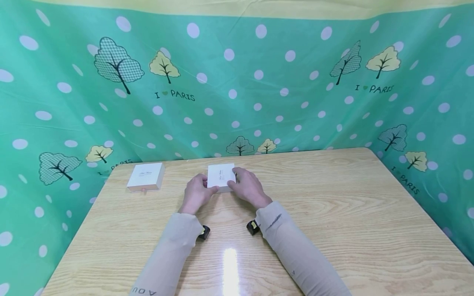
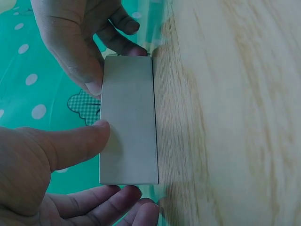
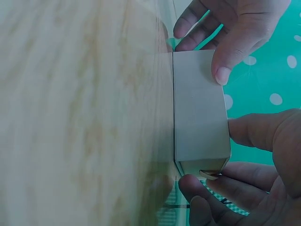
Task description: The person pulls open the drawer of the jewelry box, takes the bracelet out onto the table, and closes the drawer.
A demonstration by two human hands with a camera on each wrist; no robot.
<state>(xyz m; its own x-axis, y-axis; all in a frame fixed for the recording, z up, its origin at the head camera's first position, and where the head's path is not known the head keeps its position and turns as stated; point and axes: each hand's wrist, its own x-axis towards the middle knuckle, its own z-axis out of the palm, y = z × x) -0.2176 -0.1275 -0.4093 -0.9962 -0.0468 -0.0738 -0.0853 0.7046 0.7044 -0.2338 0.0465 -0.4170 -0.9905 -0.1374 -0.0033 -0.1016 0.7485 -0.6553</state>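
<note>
A small white box [image 1: 221,176] with dark printed lettering lies flat on the wooden table, held between both hands. My left hand [image 1: 196,192] grips its left side, thumb on the front edge and fingers along the end. On the opposite side my right hand [image 1: 247,186] holds the box, thumb at the top front edge and fingers at the right end. In the right wrist view a small pale tab [image 3: 209,175] sticks out of that end, close to the right fingertips. The plain front face [image 2: 128,122] fills the middle of the left wrist view.
A second white box [image 1: 146,176] with similar lettering sits at the table's back left, a small pinkish tab [image 1: 144,190] at its front. Behind the wooden table [image 1: 333,213] hangs a green dotted curtain [image 1: 259,102]. Light reflects off the table near the front.
</note>
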